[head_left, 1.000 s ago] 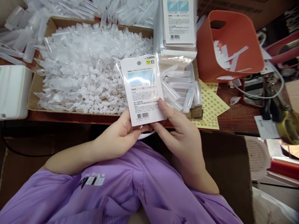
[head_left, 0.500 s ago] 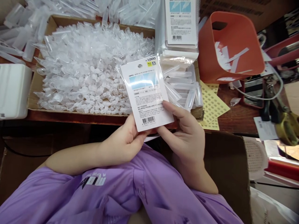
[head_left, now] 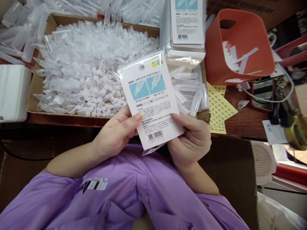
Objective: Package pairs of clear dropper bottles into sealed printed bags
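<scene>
A white printed packaging card (head_left: pixel 153 105) in a clear sleeve is held tilted in front of my chest, its barcode end towards me. Two blue pictures and a yellow label show on its face. My left hand (head_left: pixel 117 131) pinches its left edge, thumb on the front and fingers behind. On the lower right edge, my right hand (head_left: pixel 192 139) grips it between thumb and fingers. A white flap pokes out below the card's bottom edge. Just beyond lies a shallow cardboard box (head_left: pixel 55 113) heaped with small clear plastic caps and nozzles (head_left: pixel 96 70).
A stack of similar cards (head_left: pixel 187 25) stands at the back, with clear plastic tubes (head_left: pixel 189 86) below it. Right of these are an orange bin (head_left: pixel 242 32) with paper strips, yellow sticker sheets (head_left: pixel 220 108) and scissors (head_left: pixel 295 131). A white device (head_left: pixel 14 92) sits at left.
The card has come slightly nearer to me and turned, so glare has left its blue pictures. My left hand has shifted up along its left edge, thumb now on the front.
</scene>
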Available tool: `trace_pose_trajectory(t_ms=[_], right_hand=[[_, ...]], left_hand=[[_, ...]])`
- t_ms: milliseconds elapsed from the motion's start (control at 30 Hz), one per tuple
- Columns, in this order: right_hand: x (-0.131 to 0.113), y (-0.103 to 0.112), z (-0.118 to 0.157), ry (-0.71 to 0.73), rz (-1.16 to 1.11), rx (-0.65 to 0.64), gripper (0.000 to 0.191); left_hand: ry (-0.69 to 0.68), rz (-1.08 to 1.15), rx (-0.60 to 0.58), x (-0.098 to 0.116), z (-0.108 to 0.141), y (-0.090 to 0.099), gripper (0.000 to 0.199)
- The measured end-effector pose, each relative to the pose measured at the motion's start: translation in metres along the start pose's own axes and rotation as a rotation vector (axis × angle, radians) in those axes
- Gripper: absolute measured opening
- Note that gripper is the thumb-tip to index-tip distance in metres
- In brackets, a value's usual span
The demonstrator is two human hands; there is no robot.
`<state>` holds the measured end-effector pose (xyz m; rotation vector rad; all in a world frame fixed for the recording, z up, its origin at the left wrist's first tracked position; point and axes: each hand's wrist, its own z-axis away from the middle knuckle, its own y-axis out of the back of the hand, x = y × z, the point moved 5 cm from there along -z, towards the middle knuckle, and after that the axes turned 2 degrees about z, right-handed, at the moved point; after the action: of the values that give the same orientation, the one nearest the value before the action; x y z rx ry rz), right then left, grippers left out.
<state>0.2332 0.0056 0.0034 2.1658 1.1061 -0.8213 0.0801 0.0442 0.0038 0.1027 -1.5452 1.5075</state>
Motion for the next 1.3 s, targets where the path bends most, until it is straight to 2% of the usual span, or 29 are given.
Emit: trace_pose_trajectory(t_ms=[200,333,433,633,733,833,967,1033,1167,1300], right_hand=[[0.001,-0.001,0.006,0.062,0.041,0.013,0.051],[-0.002,0.0,0.005,-0.004,0.12,-0.034,0.056],[-0.005,-0.001,0.005,-0.018,0.133,-0.073,0.052],[-0.003,-0.004,0.008,0.01,0.161,0.033,0.037],[-0.001,-0.006,0.009,-0.022,0.165,0.041,0.038],[-0.003,-0.004,0.007,-0.045,0.103,-0.096,0.056],[-0.007,-0.001,0.008,-0.107,-0.01,-0.505,0.07],[-0.006,0.002,0.012,-0.161,-0.032,-0.609,0.07],[-0.002,0.006,0.022,-0.214,0.024,-0.527,0.068],[-0.004,0.003,0.026,-0.182,0.07,-0.428,0.068]], left_hand=[[-0.053,0.017,-0.037,-0.003,0.0,-0.006,0.025],[-0.055,-0.019,0.051,-0.001,0.002,-0.001,0.023],[-0.035,-0.057,0.083,-0.001,0.003,0.0,0.026],[-0.078,-0.18,0.071,-0.008,0.006,0.002,0.032],[-0.098,-0.2,0.064,-0.008,0.006,0.002,0.031],[-0.066,-0.183,0.071,-0.003,0.004,0.003,0.029],[0.024,-0.178,0.098,0.007,0.003,0.004,0.022],[0.081,-0.19,0.097,0.008,0.004,0.004,0.021],[0.128,-0.227,0.122,0.004,0.005,0.007,0.025],[0.115,-0.272,0.108,0.001,0.002,0.006,0.029]])
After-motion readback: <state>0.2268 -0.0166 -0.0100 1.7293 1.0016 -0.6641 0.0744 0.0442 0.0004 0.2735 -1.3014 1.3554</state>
